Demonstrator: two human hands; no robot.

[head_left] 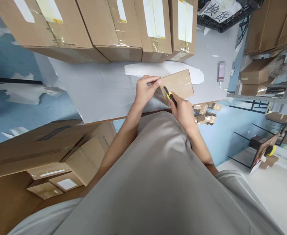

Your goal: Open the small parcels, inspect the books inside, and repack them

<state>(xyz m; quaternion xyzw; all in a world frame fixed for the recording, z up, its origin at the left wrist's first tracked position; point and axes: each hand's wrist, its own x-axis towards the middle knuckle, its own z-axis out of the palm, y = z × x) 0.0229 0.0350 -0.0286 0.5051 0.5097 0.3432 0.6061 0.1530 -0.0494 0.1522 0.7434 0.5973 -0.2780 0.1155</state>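
Observation:
A small brown cardboard box [179,83] lies tilted near the front edge of the grey table [96,94]. My left hand [145,88] pinches the box's upper left corner between thumb and fingers. Wrapped in my right hand [183,112] is a black and yellow utility knife [170,95], its tip at the box's taped left end. The lower part of that end is partly hidden by the knife and my fingers. Under and behind the box spreads a white sheet of paper [136,69].
Several taped cartons [119,29] with white labels line the table's far side. A black crate [222,23] with a handwritten sheet stands at the back right, near a phone-like device [221,71] on a white cable. A large open carton [8,195] holding smaller boxes sits lower left.

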